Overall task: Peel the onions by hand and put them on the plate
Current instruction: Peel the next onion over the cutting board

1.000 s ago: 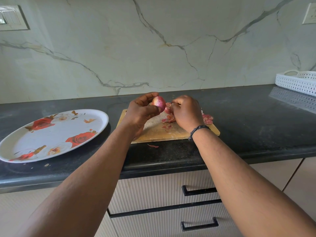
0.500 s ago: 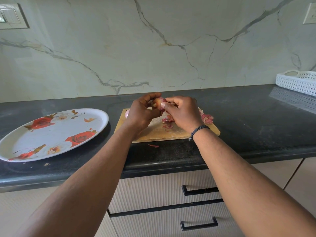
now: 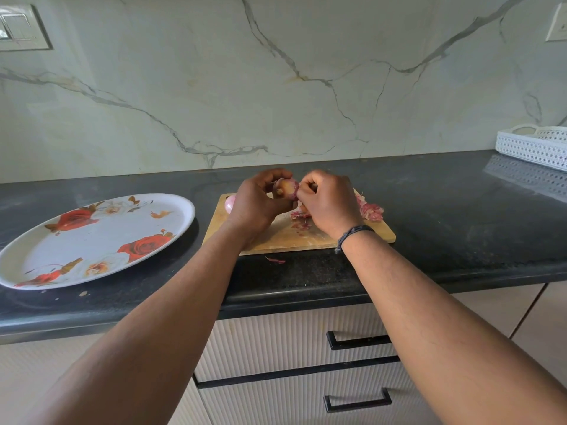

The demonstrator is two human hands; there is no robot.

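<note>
Small pinkish-red papery-skinned onion (image 3: 286,188): left hand (image 3: 257,204) grips it, right hand (image 3: 329,201) pinches its skin, above scuffed wooden board (image 3: 362,233).

I see a pale wooden cutting board (image 3: 306,237), glossy speckled black stone countertop (image 3: 445,216), polished veined marble backsplash (image 3: 276,87), papery onion skins (image 3: 371,211), perforated white plastic basket (image 3: 534,145).

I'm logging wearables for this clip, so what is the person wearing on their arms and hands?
Both forearms are bare, with no sleeves in view. The right hand has a dark braided cord wristband at its wrist. The left hand wears nothing visible: no gloves, rings or watch.
</note>
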